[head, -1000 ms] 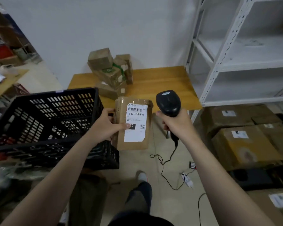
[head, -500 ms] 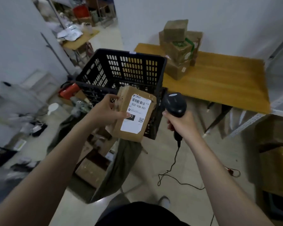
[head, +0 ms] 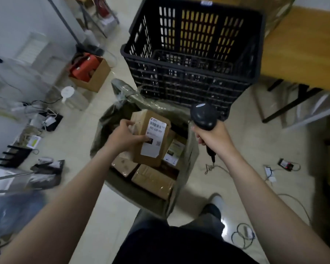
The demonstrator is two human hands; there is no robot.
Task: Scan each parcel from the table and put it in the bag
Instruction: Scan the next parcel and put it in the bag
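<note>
Head view looks down on a large olive-green plastic bag (head: 103,128) standing open on the tiled floor. Inside it lie several brown cardboard parcels: a taped one (head: 152,181) nearest the person, a smaller one (head: 123,164) to its left, and one with a printed label (head: 174,151) towards the right wall.

Above the bag's mouth, the left hand (head: 122,137) grips a brown cardboard parcel with a white barcode label (head: 151,138). The thumb presses on the label's lower corner and the fingers curl round the parcel's left edge. It is tilted, label up, and its lower end hangs over the parcels in the bag; whether it touches them I cannot tell.

Just to the right, the right hand (head: 214,139) is wrapped round the handle of a black corded barcode scanner (head: 203,116).

Behind the bag stands a black slatted plastic crate (head: 194,54), beside the wooden bench (head: 303,44). At the left, an open cardboard box (head: 97,80) on the floor holds a red item (head: 84,66).
</note>
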